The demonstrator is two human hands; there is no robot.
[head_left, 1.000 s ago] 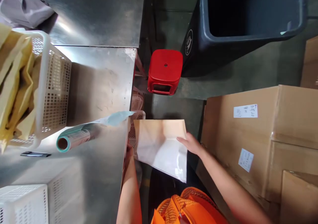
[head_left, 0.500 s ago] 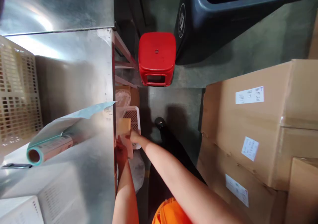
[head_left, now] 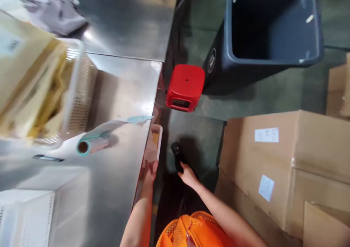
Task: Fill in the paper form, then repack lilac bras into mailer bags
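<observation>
Left hand (head_left: 151, 168): just beside the white rectangular plastic basket (head_left: 160, 138), below the edge of the silver metal tabletop (head_left: 124, 155); opening and hold cannot be told. Right hand (head_left: 188, 174): part-open, visibly empty, near a black shoe (head_left: 176, 149).

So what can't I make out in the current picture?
All in the head view:
Left hand: blur hides whether it holds anything.
Low basket: the table covers its left part.
Labels: writing too small and blurred.
Bin: shadow hides its bottom.
Lower-left crate: cut off by the picture's edge.
</observation>
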